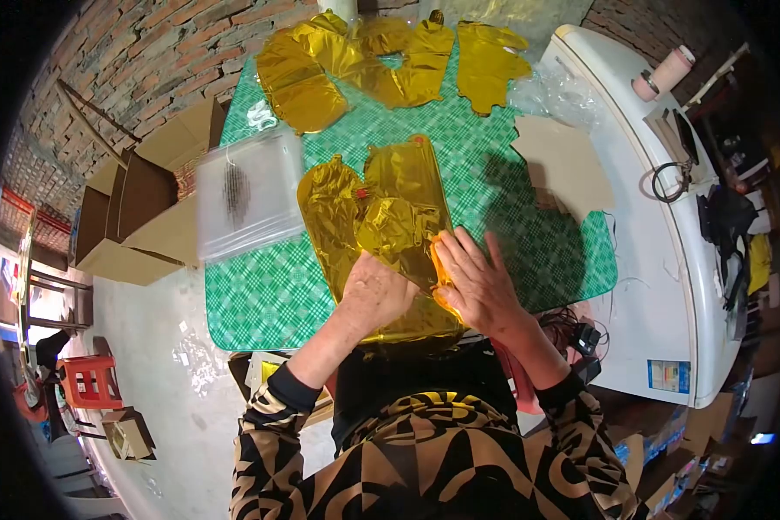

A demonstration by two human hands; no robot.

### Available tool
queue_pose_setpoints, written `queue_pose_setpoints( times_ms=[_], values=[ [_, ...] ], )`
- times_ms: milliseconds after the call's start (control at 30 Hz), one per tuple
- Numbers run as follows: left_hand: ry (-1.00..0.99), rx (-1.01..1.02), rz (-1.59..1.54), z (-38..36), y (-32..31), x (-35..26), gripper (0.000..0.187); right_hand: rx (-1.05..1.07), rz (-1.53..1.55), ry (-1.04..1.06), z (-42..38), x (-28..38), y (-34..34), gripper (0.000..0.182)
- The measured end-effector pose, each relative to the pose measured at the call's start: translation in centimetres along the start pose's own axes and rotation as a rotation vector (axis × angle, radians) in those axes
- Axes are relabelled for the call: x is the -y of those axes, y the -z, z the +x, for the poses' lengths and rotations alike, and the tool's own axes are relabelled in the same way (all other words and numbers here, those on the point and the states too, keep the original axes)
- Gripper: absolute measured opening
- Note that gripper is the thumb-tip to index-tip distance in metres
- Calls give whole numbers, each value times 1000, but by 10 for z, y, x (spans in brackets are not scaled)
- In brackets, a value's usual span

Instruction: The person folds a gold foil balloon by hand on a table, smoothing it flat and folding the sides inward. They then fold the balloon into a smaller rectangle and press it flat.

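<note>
A crumpled gold foil balloon (399, 227), flat and uninflated, lies in folds at the near edge of the table. My left hand (378, 290) is closed on its middle, with the fingertips hidden under the hand and foil. Against the balloon's right side rests my right hand (478, 282), fingers stretched out flat and thumb apart. A shiny orange-looking strip of foil (443, 270) shows along the inner edge of that hand. More gold foil spreads below both hands, toward my lap.
The table has a green checked cover (260, 303). Further gold foil balloons (303, 87) lie at its far side. A clear plastic bag stack (250, 195) is at left, a cardboard piece (565, 165) at right. Beyond are an open carton (147, 208) and a white fridge (650, 217).
</note>
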State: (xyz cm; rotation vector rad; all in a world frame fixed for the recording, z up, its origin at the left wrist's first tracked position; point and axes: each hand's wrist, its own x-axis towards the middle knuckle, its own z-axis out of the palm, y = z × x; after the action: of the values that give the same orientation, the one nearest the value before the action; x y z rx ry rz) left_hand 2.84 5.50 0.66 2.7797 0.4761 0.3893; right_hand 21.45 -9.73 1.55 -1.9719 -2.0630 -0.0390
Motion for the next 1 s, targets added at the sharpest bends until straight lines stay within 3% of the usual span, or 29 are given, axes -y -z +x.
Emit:
queue_pose_setpoints(
  times_ms=[67, 133, 267, 367, 467, 567, 667, 767, 867, 933, 1000],
  values=[
    [72, 128, 7, -1, 0, 0, 56, -5, -14, 19, 1, 0, 0, 68],
    [73, 114, 24, -1, -6, 2, 56, -2, 17, 14, 1, 0, -1, 69],
    [-8, -101, 38, 0, -11, 5, 47, 13, 34, 6, 2, 1, 0, 69],
    [-50, -173, -78, 1, 2, 0, 55, 18, 30, -7, 2, 2, -2, 69],
    [129, 232, 93, 3, 18, -1, 54, 16, 18, -9, 3, 2, -2, 69],
    [-10, -204, 95, -4, 24, 8, 48, 7, 12, 3, 2, 0, -6, 69],
    [214, -429, 43, -20, 53, 17, 51, 3, -3, 13, 1, -1, -8, 71],
    [279, -746, 27, -11, 91, 12, 59, 3, -1, 20, 1, -2, -10, 71],
    [102, -613, -26, 16, 84, -5, 63, 13, 7, 20, 2, -2, -9, 72],
    [-63, -458, -26, 35, 53, -15, 61, 52, -22, 15, 2, -3, -9, 71],
    [-91, -301, -24, 46, 9, -3, 60, 53, -21, 16, 2, -3, -8, 71]
  ],
)
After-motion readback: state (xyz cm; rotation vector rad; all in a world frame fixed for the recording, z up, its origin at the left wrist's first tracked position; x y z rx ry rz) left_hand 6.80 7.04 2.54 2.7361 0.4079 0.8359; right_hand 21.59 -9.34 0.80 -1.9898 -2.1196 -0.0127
